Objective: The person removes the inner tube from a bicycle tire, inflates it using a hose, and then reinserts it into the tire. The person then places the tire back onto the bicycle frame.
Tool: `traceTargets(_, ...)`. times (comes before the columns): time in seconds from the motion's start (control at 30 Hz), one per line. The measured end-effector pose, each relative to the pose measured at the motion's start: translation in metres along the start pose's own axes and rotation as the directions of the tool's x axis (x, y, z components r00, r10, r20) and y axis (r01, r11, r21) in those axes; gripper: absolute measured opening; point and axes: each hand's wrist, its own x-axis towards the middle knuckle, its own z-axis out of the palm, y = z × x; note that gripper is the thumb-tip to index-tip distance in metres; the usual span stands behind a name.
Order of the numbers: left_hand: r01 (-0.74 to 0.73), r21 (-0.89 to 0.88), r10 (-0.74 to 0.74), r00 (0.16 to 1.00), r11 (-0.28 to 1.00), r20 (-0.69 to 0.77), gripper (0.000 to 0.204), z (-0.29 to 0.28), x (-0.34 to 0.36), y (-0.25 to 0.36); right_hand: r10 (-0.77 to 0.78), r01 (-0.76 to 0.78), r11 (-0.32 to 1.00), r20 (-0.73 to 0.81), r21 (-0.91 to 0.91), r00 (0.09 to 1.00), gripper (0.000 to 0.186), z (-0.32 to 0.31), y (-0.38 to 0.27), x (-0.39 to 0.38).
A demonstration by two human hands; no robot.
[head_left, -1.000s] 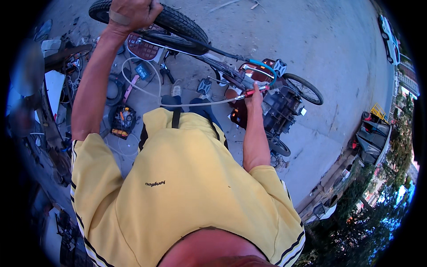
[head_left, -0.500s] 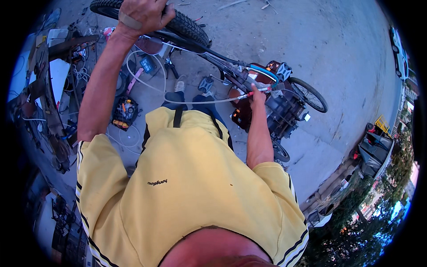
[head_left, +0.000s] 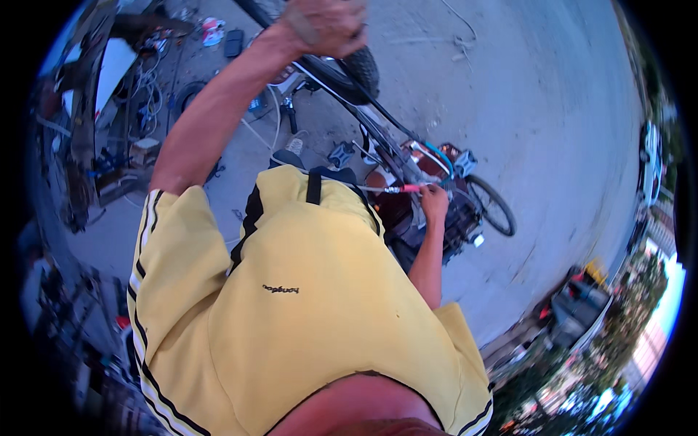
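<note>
In the head view, the left hand point(head_left: 327, 26) is bent around the knobby black tyre point(head_left: 363, 71), at the upper part. The right hand point(head_left: 435, 201) is closed on the red nozzle point(head_left: 411, 188) of a pale hose point(head_left: 278, 118), just below the teal tube point(head_left: 440, 159).

Dusty grey ground point(head_left: 554, 138), roadside trees point(head_left: 624, 312)

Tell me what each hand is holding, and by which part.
Right hand: the red fitting on the pale hose, by the end away from the hose. Left hand: a black tire, by its tread; exact finger wrap hidden.
</note>
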Motion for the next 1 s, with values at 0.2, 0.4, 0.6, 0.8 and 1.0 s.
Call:
traceTargets(0.2,-0.002,-0.067,-0.003,0.997,0.998,-0.072,0.025,0.002,-0.009,-0.010,-0.507,0.559,0.813,-0.275,0.163,0.817,0.050,-0.075,-0.233,-0.027)
traceTargets(0.4,0.208,-0.236,-0.285,0.884,0.949,-0.370,0.014,-0.005,-0.020,0.002,-0.890,0.895,0.444,0.100,-0.035,0.445,0.059,-0.042,-0.388,-0.032)
traceTargets(0.6,0.501,-0.860,-0.988,0.151,0.100,-0.027,0.021,-0.002,-0.091,0.044,-0.918,0.901,0.395,-0.088,-0.179,0.386,0.051,-0.017,-0.388,-0.025)
traceTargets(0.8,0.215,-0.842,-0.828,0.175,-0.495,0.532,0.033,0.061,-0.120,0.092,-0.910,0.888,0.415,-0.078,-0.197,0.407,0.049,-0.016,-0.384,-0.028)
traceTargets(1.0,0.028,-0.609,-0.558,0.369,-0.792,0.743,0.024,0.073,-0.112,0.083,-0.801,0.801,0.596,-0.027,0.057,0.598,0.059,-0.015,-0.377,-0.028)
